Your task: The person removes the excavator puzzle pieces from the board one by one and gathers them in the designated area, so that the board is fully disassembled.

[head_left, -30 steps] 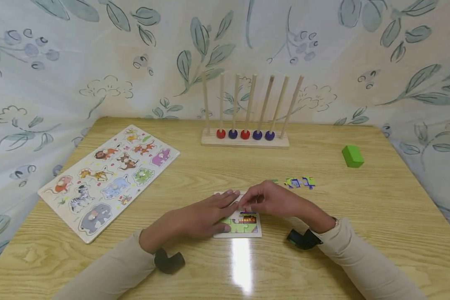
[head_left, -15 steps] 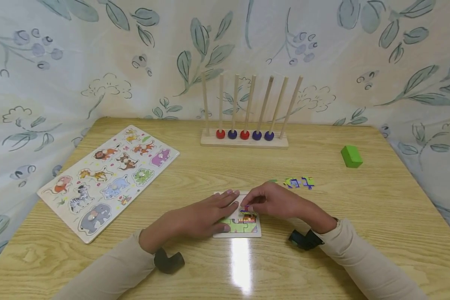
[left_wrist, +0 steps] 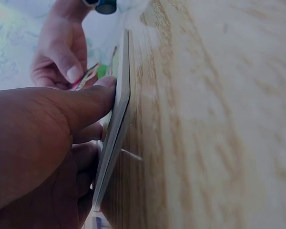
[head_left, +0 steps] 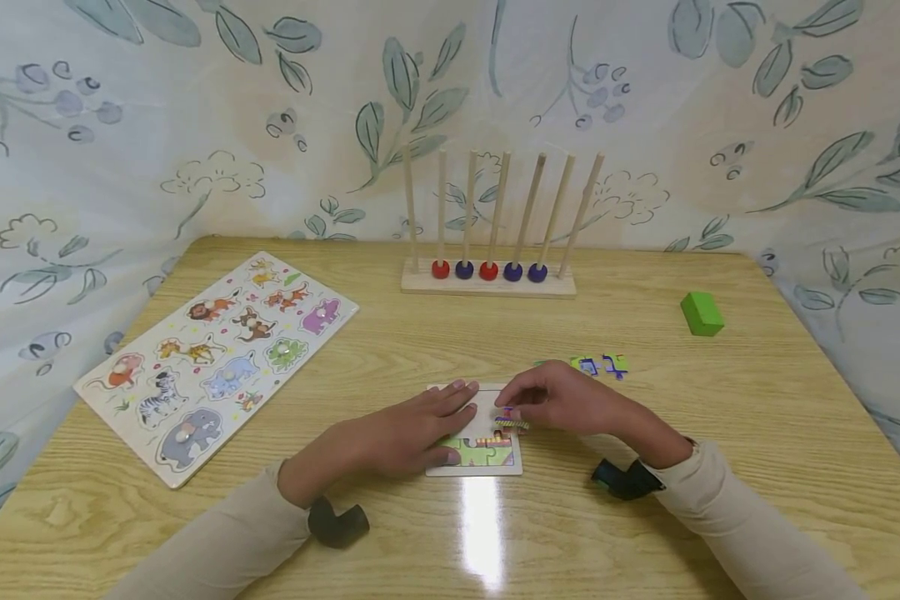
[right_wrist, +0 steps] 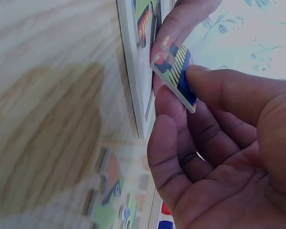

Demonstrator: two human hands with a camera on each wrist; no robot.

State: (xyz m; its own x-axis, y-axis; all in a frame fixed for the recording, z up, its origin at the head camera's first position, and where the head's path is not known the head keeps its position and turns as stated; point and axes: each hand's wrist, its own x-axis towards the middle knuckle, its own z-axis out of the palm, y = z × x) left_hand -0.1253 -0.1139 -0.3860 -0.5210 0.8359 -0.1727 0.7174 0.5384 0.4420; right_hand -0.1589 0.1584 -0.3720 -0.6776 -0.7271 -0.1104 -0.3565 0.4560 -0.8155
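Observation:
A small jigsaw board (head_left: 474, 472) with a pale rim lies on the table, its lower part filled with green and orange pieces. My left hand (head_left: 397, 437) rests on its left side, fingers stretched across it; in the left wrist view the thumb (left_wrist: 93, 102) lies along the board's edge. Between thumb and fingers my right hand (head_left: 573, 402) pinches a jigsaw piece (right_wrist: 178, 71) with yellow-and-black stripes and a blue band. That piece is tilted, raised above the board's right side. Loose jigsaw pieces (head_left: 588, 367) lie beyond the right hand, partly hidden by it.
A wooden bead stand (head_left: 487, 285) with upright rods and red and blue beads stands at the back. An animal peg puzzle (head_left: 225, 350) lies at the left. Far right sits a green block (head_left: 702, 313). Patterned cloth (head_left: 450, 108) hangs behind the table.
My right hand has moved slightly right, carrying the striped jigsaw piece from over the orange piece toward the board's right edge. The left hand has stayed in place.

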